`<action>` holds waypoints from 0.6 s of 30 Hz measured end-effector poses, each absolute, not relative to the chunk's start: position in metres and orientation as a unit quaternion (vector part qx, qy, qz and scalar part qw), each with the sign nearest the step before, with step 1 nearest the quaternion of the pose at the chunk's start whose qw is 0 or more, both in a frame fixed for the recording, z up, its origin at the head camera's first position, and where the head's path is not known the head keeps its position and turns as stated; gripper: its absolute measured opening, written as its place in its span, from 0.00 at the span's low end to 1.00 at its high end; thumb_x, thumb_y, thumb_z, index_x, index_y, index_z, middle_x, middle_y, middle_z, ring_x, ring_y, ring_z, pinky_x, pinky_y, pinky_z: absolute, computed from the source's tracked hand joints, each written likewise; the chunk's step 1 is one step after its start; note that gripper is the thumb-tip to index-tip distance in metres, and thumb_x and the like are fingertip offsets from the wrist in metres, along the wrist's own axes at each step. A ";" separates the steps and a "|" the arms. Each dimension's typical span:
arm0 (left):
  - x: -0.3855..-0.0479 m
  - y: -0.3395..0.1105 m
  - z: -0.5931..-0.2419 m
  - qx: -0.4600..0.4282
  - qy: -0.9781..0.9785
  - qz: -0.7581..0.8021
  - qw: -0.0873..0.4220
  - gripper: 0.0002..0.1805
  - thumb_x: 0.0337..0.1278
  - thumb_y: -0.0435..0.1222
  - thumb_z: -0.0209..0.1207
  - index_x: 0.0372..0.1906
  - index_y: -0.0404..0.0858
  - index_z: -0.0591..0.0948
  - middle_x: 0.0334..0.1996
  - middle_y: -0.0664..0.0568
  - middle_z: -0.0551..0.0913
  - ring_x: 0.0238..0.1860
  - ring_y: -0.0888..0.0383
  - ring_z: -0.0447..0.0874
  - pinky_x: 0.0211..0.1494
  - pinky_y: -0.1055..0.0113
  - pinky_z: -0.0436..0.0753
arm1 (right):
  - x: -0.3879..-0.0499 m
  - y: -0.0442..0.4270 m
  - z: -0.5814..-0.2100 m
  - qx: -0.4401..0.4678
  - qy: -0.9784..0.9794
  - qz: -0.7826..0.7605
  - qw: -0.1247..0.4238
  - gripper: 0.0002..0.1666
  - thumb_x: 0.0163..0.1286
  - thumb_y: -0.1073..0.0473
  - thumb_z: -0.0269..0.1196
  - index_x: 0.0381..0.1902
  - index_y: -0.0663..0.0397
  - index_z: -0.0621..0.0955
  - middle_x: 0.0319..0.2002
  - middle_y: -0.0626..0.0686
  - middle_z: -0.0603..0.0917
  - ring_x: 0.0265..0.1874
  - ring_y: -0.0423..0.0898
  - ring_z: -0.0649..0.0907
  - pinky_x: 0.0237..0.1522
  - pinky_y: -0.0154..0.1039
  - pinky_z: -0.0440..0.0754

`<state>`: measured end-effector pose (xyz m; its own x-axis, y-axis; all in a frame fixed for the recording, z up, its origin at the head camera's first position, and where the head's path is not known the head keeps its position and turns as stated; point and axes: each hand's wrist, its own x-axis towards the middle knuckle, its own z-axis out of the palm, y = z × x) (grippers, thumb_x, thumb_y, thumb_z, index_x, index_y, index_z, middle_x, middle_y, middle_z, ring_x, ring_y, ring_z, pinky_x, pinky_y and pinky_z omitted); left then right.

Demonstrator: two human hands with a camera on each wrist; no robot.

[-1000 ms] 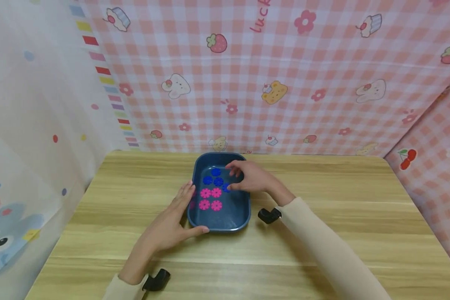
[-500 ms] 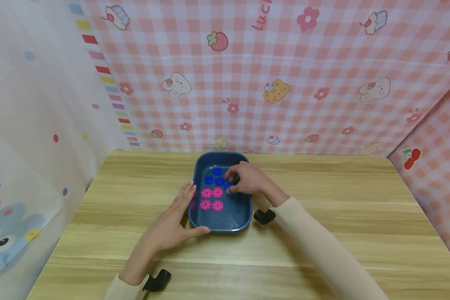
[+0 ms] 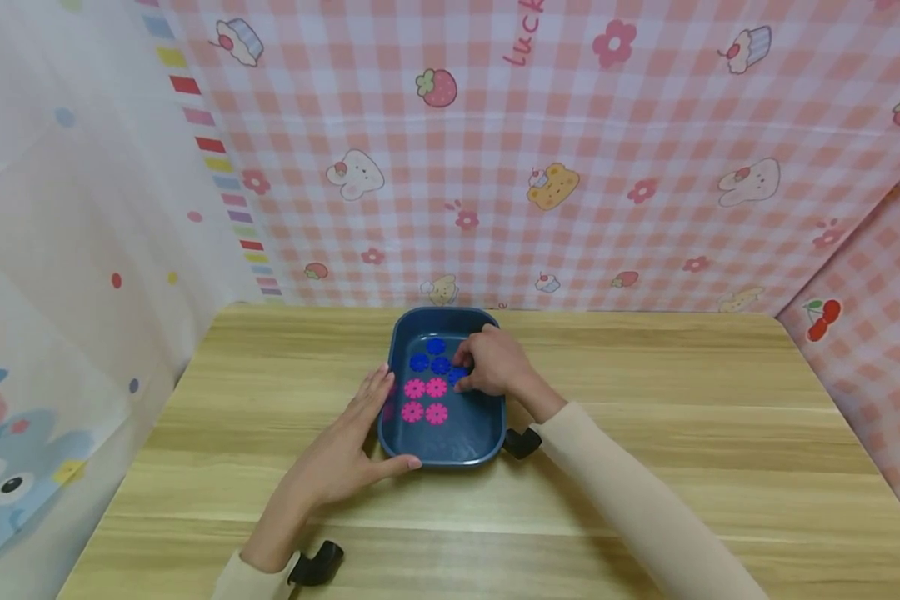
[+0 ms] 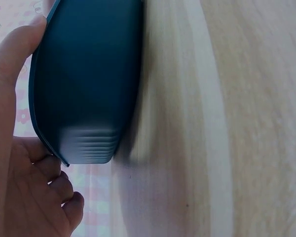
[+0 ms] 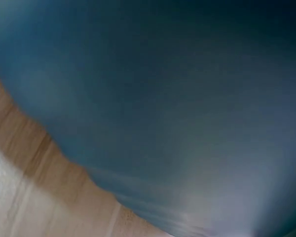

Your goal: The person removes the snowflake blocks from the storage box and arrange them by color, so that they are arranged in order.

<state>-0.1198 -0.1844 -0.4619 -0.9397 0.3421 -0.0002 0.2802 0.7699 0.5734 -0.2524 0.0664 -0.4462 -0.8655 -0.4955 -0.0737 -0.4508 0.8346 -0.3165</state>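
A dark blue tray (image 3: pixel 450 442) holds several blue flower-shaped discs (image 3: pixel 419 362) above several pink ones (image 3: pixel 437 413). My left hand (image 3: pixel 337 454) lies along its left wall, fingers fairly straight and thumb on the front rim. The left wrist view shows this hand (image 4: pixel 24 182) against the tray's wall (image 4: pixel 89 74), other fingers loosely curled. Reaching over the right wall, my right hand (image 3: pixel 501 364) pinches the rightmost blue disc (image 3: pixel 456 375) between thumb and fingers, which partly hide it. Only the tray's wall (image 5: pixel 138 98), close and blurred, fills most of the right wrist view.
The tray stands on a wooden table (image 3: pixel 682 400) near its back edge. Behind rises a pink checked cloth (image 3: pixel 465 167), with a white patterned cloth (image 3: pixel 82 217) at the left. Black devices sit at both wrists, the right one (image 3: pixel 522 443) close beside the tray's right wall.
My right hand has moved slightly left and down, and its spread thumb and fingers have closed together round the blue disc. The left hand remains against the tray.
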 end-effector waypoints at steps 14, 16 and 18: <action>-0.121 -0.185 -0.465 0.168 0.939 0.297 0.048 0.68 0.45 0.75 0.63 0.85 0.52 0.43 0.85 0.60 0.37 0.85 0.52 0.39 0.80 0.41 0.62 | -0.250 0.067 -0.449 -0.231 0.956 -0.170 0.064 0.18 0.52 0.46 0.82 0.35 0.44 0.86 0.31 0.43 0.86 0.34 0.43 0.72 0.38 0.38 0.69; -0.122 -0.185 -0.465 0.167 0.939 0.297 0.048 0.68 0.45 0.75 0.63 0.85 0.52 0.43 0.85 0.62 0.36 0.85 0.52 0.39 0.80 0.41 0.62 | -0.250 0.067 -0.449 -0.231 0.953 -0.186 0.064 0.16 0.54 0.48 0.81 0.35 0.45 0.86 0.30 0.43 0.85 0.34 0.43 0.72 0.39 0.38 0.69; -0.122 -0.185 -0.465 0.166 0.939 0.297 0.049 0.68 0.45 0.75 0.63 0.85 0.53 0.42 0.85 0.63 0.36 0.85 0.52 0.39 0.80 0.41 0.61 | -0.250 0.068 -0.449 -0.233 0.948 -0.207 0.064 0.13 0.57 0.50 0.79 0.35 0.46 0.87 0.29 0.43 0.85 0.35 0.43 0.73 0.39 0.38 0.69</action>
